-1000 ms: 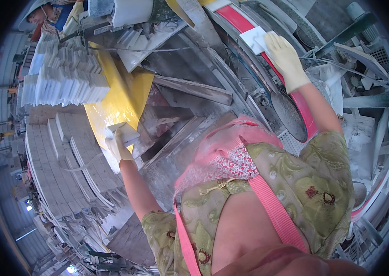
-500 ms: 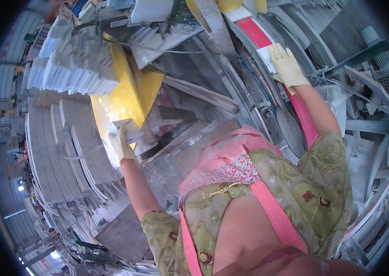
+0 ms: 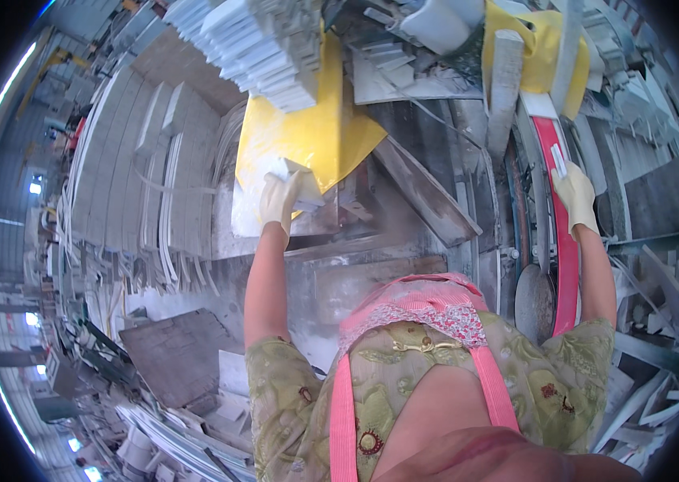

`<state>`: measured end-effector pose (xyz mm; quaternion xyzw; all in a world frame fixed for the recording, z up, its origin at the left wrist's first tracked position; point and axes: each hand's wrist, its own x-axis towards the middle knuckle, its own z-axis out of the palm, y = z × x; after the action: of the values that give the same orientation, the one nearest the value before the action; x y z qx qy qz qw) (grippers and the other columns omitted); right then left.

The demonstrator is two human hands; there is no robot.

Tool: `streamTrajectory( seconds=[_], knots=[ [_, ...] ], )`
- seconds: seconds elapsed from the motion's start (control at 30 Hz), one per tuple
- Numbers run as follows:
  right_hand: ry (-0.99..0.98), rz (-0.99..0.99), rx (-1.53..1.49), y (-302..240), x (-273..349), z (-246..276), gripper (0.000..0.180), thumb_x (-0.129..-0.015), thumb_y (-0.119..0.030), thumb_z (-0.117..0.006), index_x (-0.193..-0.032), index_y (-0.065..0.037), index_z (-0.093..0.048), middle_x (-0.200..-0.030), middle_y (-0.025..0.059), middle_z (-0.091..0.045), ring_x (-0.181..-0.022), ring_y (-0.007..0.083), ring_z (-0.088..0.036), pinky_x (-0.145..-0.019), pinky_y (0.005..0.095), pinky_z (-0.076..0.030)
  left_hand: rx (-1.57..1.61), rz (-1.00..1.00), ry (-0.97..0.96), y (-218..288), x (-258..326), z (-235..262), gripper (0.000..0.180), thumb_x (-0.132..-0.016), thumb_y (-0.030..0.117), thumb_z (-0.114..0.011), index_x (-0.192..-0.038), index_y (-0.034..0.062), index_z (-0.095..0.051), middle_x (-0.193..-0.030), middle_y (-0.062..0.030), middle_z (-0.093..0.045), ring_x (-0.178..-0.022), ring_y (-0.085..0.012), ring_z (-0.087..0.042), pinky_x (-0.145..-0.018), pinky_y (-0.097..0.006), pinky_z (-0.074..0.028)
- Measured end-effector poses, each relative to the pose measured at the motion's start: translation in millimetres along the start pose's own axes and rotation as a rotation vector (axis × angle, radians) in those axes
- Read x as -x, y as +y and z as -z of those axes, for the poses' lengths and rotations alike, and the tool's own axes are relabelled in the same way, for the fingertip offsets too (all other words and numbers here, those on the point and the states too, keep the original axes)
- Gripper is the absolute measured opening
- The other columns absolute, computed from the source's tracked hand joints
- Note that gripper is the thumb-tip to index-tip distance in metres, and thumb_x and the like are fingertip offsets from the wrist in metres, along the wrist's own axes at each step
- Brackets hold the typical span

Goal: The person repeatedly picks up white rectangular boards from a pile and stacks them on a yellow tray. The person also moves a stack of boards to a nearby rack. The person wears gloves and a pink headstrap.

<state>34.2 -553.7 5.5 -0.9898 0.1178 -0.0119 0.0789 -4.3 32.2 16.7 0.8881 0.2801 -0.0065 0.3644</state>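
In a pale rubber glove, my left hand [image 3: 278,202] grips a small stack of white stone-like pieces [image 3: 301,186] over the near end of a wet yellow sheet [image 3: 291,140]. My right hand [image 3: 575,193], gloved alike, is closed on a slim white piece [image 3: 558,159], which stands tilted up on edge. Beneath that hand runs a long red belt [image 3: 566,269], and a white piece [image 3: 538,104] lies at its far end. Glove and fingers hide part of what each hand holds.
Stacked white slabs [image 3: 255,48] rest on the yellow sheet's far part. Long grey strips [image 3: 106,169] are piled at the left. A wooden plank [image 3: 428,193] slants between my hands. Yellow sheeting [image 3: 544,52] hangs over the belt's far end.
My right hand lay flat over a white piece on the red belt; now its fingers grip a slim white piece tilted up. My left hand keeps its hold. The view has turned.
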Motion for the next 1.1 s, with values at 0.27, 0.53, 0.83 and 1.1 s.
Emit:
streamTrajectory(
  seconds=[0.27, 0.53, 0.83, 1.1],
  knots=[
    [-0.272, 0.464, -1.127, -223.2, 27.1, -36.6, 0.043, -0.096, -0.038, -0.064, -0.111, 0.002, -0.073, -0.094, 0.0072, -0.073, -0.084, 0.0136, -0.064, -0.075, 0.0303, -0.048, -0.152, -0.643, 0.050, -31.8, 5.0, 0.9, 0.051, -0.097, 0.043, -0.060, -0.129, 0.0042, -0.052, -0.115, -0.0296, -0.063, -0.103, -0.0391, -0.067, -0.087, -0.047, -0.056],
    [-0.440, 0.365, -1.216, -427.2, 93.5, -115.0, 0.045, -0.093, -0.038, -0.072, -0.122, -0.004, -0.067, -0.107, 0.0066, -0.072, -0.096, 0.0165, -0.066, -0.085, 0.0347, -0.051, -0.004, -0.181, 0.044, -46.2, -28.1, -28.1, 0.067, -0.099, 0.055, -0.043, -0.117, -0.0097, -0.051, -0.108, -0.0338, -0.067, -0.105, -0.0441, -0.066, -0.089, -0.047, -0.054],
    [-0.913, 0.876, -1.272, -411.6, 43.8, -220.3, 0.057, -0.097, -0.030, -0.070, -0.142, -0.001, -0.051, -0.140, 0.0117, -0.057, -0.124, 0.0222, -0.056, -0.105, 0.0349, -0.044, 0.272, 0.034, 0.106, -10.6, -34.9, -45.9, 0.077, -0.066, 0.041, -0.085, -0.121, -0.0071, -0.059, -0.117, -0.0216, -0.067, -0.110, -0.0324, -0.067, -0.092, -0.041, -0.055],
    [-0.396, 0.745, -0.834, -287.5, -3.7, -99.7, 0.046, -0.108, -0.023, -0.051, -0.144, 0.006, -0.051, -0.146, 0.0171, -0.056, -0.131, 0.0243, -0.052, -0.114, 0.0357, -0.037, 0.397, 0.168, 0.357, 15.0, -0.4, -39.4, 0.056, -0.065, 0.012, -0.085, -0.111, -0.0043, -0.058, -0.098, -0.0258, -0.071, -0.098, -0.0392, -0.072, -0.080, -0.044, -0.059]
  ],
)
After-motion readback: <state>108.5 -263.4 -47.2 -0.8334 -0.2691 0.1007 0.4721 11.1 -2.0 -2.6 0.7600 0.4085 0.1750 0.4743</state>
